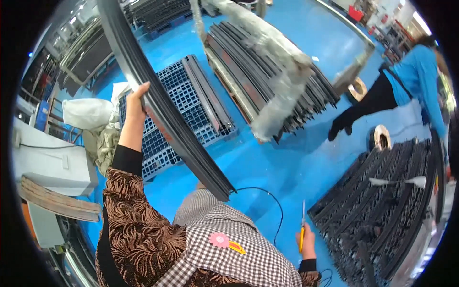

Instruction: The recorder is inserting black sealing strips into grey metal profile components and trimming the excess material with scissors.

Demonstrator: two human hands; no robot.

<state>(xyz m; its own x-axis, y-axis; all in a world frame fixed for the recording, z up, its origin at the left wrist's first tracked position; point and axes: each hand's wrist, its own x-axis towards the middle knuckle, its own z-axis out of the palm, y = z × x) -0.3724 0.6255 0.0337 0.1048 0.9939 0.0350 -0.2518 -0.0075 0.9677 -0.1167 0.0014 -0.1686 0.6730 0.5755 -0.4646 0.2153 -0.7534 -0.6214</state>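
Gripping a long dark curved strip (162,103) near its middle, my left hand (136,103) is raised high with the fingers wrapped round its edge; the strip runs from the upper left down across my chest, its lower end just above my checked apron (229,248). My right hand (307,239) hangs low and well apart from the strip, closed round a yellow-handled cutter (302,227) with its blade pointing up. Just right of that hand lies a stack of dark strips (382,210) on the blue floor (287,158). Beyond my left hand sits a blue plastic pallet (186,103), then a wrapped bundle of strips (267,76). A person in blue (411,81) walks at the far right
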